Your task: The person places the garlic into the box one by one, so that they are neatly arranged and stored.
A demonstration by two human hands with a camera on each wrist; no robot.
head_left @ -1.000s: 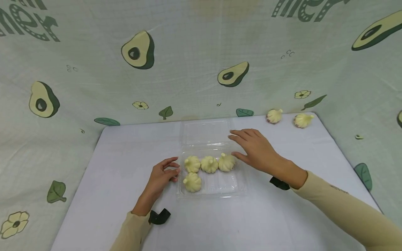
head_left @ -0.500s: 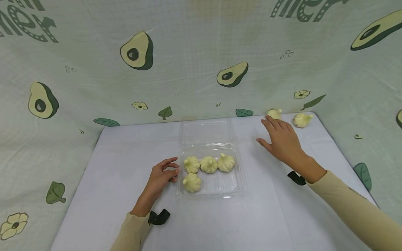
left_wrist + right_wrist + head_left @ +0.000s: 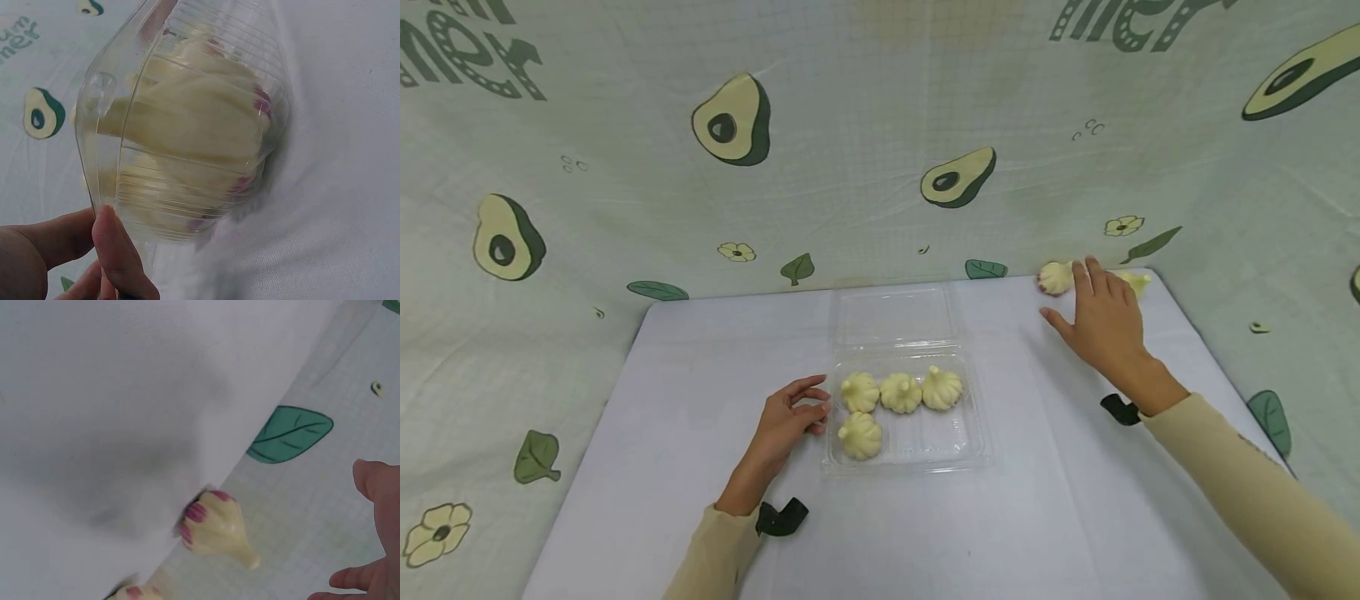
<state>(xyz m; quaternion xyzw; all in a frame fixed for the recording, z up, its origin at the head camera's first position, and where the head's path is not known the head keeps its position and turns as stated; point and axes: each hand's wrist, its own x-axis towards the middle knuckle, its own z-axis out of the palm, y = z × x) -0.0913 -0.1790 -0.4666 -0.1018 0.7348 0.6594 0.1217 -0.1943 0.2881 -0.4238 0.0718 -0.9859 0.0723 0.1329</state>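
A clear plastic clamshell box [image 3: 928, 437] lies with its lid [image 3: 891, 317] folded back on the table. Several pale garlic bulbs [image 3: 901, 392] sit in it, a row along the back and one at front left. My left hand [image 3: 784, 427] pinches the box's left rim between thumb and fingers; the left wrist view shows the thumb [image 3: 119, 253] at the rim. Over the back right corner, my right hand [image 3: 1105, 323] is spread with nothing in it. One garlic bulb [image 3: 1054, 279] shows beside its fingers; another [image 3: 1138, 282] is partly hidden behind them.
A white cloth covers the table [image 3: 700, 367], whose back edge meets a hanging curtain [image 3: 850, 167] printed with avocados and leaves. In the right wrist view, a purple-marked garlic bulb [image 3: 215, 525] sits right at that edge.
My right hand has moved from beside the box to the back right, first in front of the nearer bulb, then further right over the other. The left hand has stayed at the rim.
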